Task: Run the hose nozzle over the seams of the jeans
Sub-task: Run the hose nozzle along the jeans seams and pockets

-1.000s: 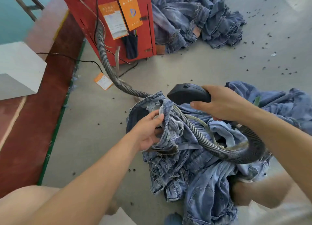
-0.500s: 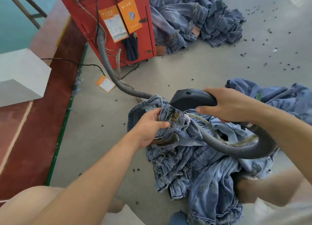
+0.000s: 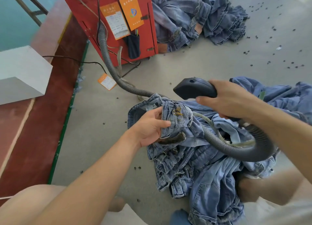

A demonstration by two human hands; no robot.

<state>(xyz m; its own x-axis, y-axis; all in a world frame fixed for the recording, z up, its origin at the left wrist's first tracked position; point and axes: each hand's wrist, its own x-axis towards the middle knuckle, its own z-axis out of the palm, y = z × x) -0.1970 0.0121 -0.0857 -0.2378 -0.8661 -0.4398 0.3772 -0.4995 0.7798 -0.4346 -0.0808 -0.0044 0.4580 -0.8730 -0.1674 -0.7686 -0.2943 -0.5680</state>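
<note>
A crumpled pair of light blue jeans lies on the grey floor in front of me. My left hand grips a bunched fold near the waistband, where loose yellow threads show at a seam. My right hand holds the black hose nozzle just above and to the right of that fold, not touching the cloth. The ribbed grey hose loops under my right wrist and over the jeans.
The hose runs back to a red machine cabinet with orange tags. A heap of more jeans lies behind it. Another denim pile sits at right. Dark bits litter the floor. A white box stands at left.
My left hand has turned the fold over, exposing the yellow threads. The nozzle has lifted slightly and drawn to the right, away from the cloth.
</note>
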